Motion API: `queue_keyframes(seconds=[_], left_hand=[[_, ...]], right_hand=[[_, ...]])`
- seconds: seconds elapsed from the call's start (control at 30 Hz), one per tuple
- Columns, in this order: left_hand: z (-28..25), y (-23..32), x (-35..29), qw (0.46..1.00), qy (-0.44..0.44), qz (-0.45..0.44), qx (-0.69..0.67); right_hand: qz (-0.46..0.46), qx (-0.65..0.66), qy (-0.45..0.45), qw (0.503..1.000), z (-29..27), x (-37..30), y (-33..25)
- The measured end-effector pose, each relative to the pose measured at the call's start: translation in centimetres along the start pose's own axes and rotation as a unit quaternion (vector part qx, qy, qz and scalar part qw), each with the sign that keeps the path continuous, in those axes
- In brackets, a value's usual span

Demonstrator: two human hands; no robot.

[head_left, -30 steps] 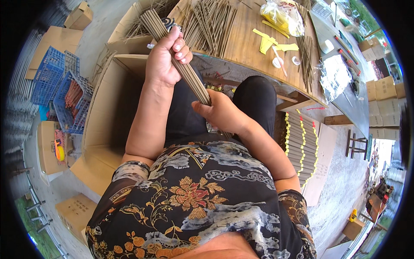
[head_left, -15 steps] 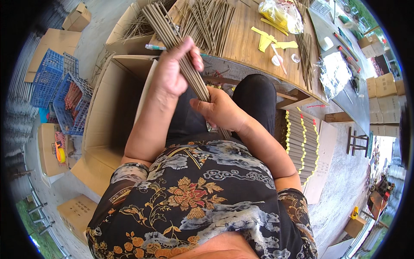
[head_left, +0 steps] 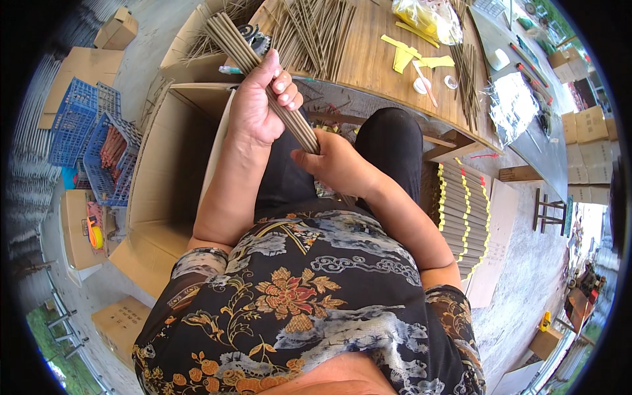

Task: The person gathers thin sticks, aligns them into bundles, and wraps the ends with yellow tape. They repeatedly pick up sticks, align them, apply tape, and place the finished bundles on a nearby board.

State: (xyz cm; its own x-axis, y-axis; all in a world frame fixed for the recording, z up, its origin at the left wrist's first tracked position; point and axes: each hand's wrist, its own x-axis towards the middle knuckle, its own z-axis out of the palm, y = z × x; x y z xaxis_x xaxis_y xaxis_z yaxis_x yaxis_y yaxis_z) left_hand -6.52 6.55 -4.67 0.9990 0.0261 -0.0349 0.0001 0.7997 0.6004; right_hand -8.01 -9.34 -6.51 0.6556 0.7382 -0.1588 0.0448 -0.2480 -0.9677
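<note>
A bundle of thin brown incense sticks (head_left: 232, 41) slants across my lap, its upper end toward the table. My left hand (head_left: 258, 105) is wrapped round its middle, thumb lying along the sticks. Lower down, my right hand (head_left: 339, 164) grips the same bundle near its bottom end, which is mostly hidden behind the fingers. More loose incense sticks (head_left: 315, 33) lie spread on the wooden table (head_left: 368, 62) just beyond. A pen-like thing (head_left: 230, 70) lies at the table's near left corner.
Yellow strips (head_left: 411, 56), a plastic bag (head_left: 431, 20) and crumpled foil (head_left: 512, 105) lie on the tabletops. An open cardboard box (head_left: 148, 178) stands at my left, beside blue crates (head_left: 72, 122). Yellow-banded stick bundles (head_left: 464, 217) lie low at my right.
The bundle's upper end has shifted slightly left and down with my left hand. A dark coiled thing now shows behind it. My right hand has stayed nearly in place.
</note>
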Motion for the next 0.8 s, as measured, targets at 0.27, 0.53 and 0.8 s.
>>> queue_keyframes(seconds=[0.27, 0.53, 0.8], left_hand=[[-0.4, 0.1, 0.2, 0.998, -0.053, 0.008, -0.022], [-0.4, -1.6, -1.1, 1.000, -0.007, -0.014, -0.022], [-0.1, -0.8, -1.1, 0.995, 0.045, 0.083, 0.038]], right_hand=[[0.060, 0.093, -0.068, 0.991, -0.5, 0.0, -0.7], [0.072, 0.037, -0.050, 0.995, -0.3, 0.3, -0.5], [-0.168, -0.174, 0.186, 0.952, -0.9, 0.3, -0.6]])
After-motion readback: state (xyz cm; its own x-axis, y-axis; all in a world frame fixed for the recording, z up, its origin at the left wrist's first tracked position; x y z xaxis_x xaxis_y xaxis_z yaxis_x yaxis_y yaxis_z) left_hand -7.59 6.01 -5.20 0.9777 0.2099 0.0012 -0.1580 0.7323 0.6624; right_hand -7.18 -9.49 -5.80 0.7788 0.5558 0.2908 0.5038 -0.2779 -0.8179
